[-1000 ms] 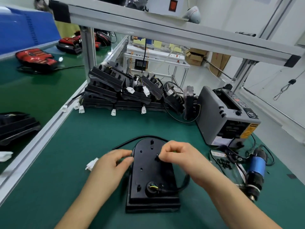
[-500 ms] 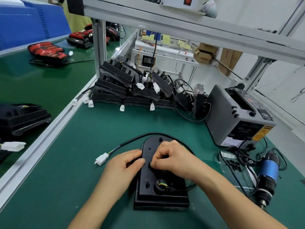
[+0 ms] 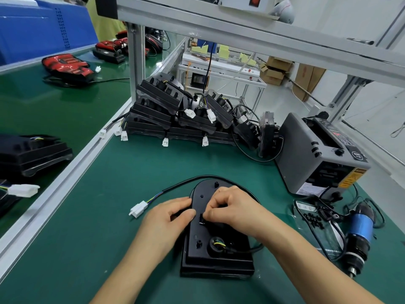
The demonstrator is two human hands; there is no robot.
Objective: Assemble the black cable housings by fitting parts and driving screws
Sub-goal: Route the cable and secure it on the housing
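The black housing (image 3: 219, 260) lies with its long axis running away from the person. The right hand (image 3: 234, 209) fingers (image 3: 210, 213) pinch a small black part (image 3: 201, 218) at its centre, and the left hand (image 3: 166, 218) grips its left edge.

The housing (image 3: 217, 257) is black all over; a small piece (image 3: 201, 218) on top of it is black too; the wires (image 3: 217, 243) in its round hole are yellow and green; the table (image 3: 131, 176) under it is dark green; the cable (image 3: 182, 185) round it is black, with a white plug (image 3: 138, 209) to its left; to its right lies a blue and black screwdriver (image 3: 359, 229); to its back right stands a grey machine (image 3: 306, 150) with a yellow label (image 3: 351, 179); behind it the pile (image 3: 175, 115) is black.
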